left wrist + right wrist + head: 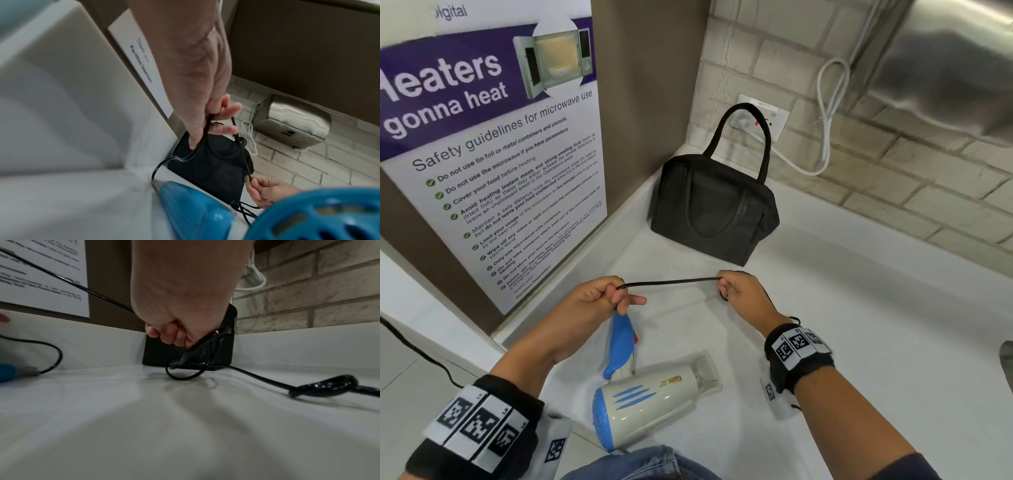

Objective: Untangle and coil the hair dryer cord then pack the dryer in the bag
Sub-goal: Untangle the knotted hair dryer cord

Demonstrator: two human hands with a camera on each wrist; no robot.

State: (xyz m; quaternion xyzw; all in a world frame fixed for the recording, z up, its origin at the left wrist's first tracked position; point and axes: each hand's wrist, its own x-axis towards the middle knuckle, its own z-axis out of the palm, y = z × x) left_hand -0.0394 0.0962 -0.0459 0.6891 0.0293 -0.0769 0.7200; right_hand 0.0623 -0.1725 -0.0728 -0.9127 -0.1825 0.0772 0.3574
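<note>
A white and blue hair dryer (654, 397) lies on its side on the white counter (859, 325), its blue handle (621, 342) pointing away from me. Its black cord (671, 282) is stretched taut between my two hands. My left hand (602, 298) pinches one end of that span above the handle. My right hand (739, 291) grips the other end, with loops of cord (185, 369) hanging below it onto the counter. A knotted stretch of cord (329, 386) trails to the right. The black zipped bag (715, 212) stands upright in the corner behind the hands.
A poster (493, 154) on a brown panel closes off the left side. A brick wall (893, 164) runs behind, with a socket (763, 116), a white cable (828, 120) and a steel hand dryer (945, 68). The counter's front edge is near my body.
</note>
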